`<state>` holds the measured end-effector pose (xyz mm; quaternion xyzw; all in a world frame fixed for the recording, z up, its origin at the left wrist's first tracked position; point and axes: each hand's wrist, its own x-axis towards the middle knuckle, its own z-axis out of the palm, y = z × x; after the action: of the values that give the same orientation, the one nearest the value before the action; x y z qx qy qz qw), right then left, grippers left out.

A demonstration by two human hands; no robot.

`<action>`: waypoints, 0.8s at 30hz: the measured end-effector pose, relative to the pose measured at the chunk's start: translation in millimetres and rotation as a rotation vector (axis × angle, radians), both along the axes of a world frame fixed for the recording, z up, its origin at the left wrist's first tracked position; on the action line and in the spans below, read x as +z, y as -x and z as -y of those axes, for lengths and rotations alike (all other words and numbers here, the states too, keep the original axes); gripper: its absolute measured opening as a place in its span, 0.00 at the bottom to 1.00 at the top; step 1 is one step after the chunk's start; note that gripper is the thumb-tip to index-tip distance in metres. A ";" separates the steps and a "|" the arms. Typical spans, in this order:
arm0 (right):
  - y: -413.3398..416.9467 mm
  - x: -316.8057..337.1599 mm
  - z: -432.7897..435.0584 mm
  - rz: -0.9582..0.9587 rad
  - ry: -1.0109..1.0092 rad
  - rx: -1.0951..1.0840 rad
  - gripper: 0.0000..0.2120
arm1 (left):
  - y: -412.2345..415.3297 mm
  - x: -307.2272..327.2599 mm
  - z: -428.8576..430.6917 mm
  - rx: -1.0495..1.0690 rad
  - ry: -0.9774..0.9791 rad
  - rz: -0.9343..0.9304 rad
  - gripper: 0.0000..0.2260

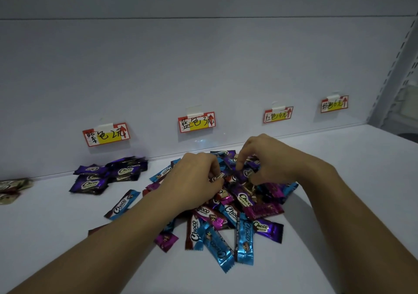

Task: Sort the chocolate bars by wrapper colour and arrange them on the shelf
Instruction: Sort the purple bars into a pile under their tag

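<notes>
A mixed pile of chocolate bars (230,214) in blue, purple, magenta and dark red wrappers lies on the white shelf (339,180). Both hands reach into the far side of the pile. My left hand (192,180) has its fingers curled and pinches a bar with a dark wrapper (217,177). My right hand (264,158) pinches a purple bar (245,173) with its fingertips. A sorted group of purple bars (108,176) lies at the back left, under the purple price tag (106,134).
Three more price tags hang on the back wall: blue (196,122), red (277,114), pink (334,104). A few pale-wrapped bars (12,189) lie at the far left edge. A perforated upright (400,67) bounds the shelf on the right.
</notes>
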<state>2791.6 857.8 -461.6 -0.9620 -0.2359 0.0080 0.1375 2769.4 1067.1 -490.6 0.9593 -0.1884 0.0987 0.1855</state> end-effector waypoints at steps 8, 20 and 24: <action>-3.2 1.3 3.2 0.024 -0.264 0.009 0.10 | 16.0 14.0 -23.9 0.009 0.009 0.121 0.06; 21.9 -11.4 -65.3 -0.010 -0.701 0.075 0.08 | 55.8 6.4 -131.3 0.093 0.153 0.168 0.07; 17.8 -11.2 -104.9 0.073 -0.416 0.151 0.10 | 46.7 19.1 -172.8 0.122 0.141 0.170 0.07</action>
<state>2773.8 962.7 -472.9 -0.8921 -0.3087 -0.0654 0.3233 2722.7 1239.9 -471.5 0.9419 -0.1374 0.2035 0.2294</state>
